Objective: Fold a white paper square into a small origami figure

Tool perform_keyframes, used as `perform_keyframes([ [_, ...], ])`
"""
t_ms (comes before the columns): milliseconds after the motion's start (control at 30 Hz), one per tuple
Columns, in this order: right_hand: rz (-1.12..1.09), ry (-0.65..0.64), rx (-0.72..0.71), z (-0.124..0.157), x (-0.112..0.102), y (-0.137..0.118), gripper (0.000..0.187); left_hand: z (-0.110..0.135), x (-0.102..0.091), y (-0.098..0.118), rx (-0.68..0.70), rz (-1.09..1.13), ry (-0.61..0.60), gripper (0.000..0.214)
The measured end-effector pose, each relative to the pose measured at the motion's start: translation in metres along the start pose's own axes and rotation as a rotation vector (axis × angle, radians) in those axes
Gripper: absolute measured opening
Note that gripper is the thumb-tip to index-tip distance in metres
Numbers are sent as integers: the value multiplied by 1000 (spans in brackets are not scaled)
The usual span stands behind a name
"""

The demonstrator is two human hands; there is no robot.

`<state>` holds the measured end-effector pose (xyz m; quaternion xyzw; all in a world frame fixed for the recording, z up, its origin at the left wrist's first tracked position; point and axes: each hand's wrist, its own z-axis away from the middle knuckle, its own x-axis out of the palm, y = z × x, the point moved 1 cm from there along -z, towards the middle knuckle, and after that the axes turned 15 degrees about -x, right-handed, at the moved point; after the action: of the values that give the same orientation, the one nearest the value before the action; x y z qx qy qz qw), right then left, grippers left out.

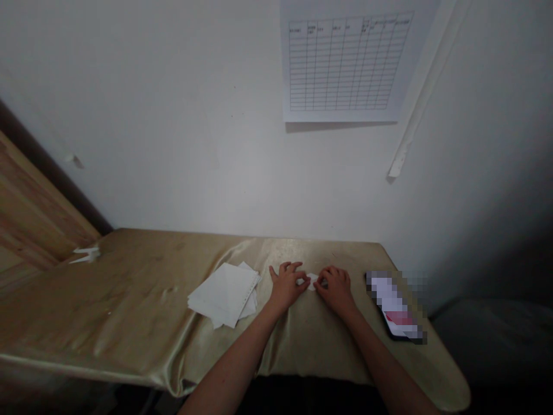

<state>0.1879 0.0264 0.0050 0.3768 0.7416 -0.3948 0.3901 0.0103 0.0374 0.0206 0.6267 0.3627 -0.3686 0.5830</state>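
Note:
A small white piece of paper (312, 282) lies between my two hands, low over the gold cloth. My left hand (288, 285) pinches its left side between thumb and index finger, the other fingers lifted and spread. From the right, my right hand (337, 289) pinches the opposite side, its fingers curled. Parts of the paper are hidden behind the fingertips, so its exact shape cannot be made out. Left of my left hand rests a loose stack of white paper sheets (224, 293), one with a perforated edge.
A gold satin cloth (142, 294) covers the table, with folds near the front edge. A phone (395, 311), partly blurred out, lies at the right. White scraps (87, 254) sit at the far left beside a wooden panel (34, 207). A printed table sheet (345, 69) hangs on the wall.

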Motion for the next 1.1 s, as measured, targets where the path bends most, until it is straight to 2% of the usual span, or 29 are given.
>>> perform_keyframes([
  [200, -19, -5, -2, 2, -3, -2, 13, -1, -1, 0, -4, -7, -26, 19],
  [667, -10, -28, 5, 2, -3, -3, 14, -1, 0, 1, -28, 0, -17, 17],
  [1100, -120, -107, -38, 3, -2, 12, 22, -6, -3, -9, -33, -44, -113, 22],
])
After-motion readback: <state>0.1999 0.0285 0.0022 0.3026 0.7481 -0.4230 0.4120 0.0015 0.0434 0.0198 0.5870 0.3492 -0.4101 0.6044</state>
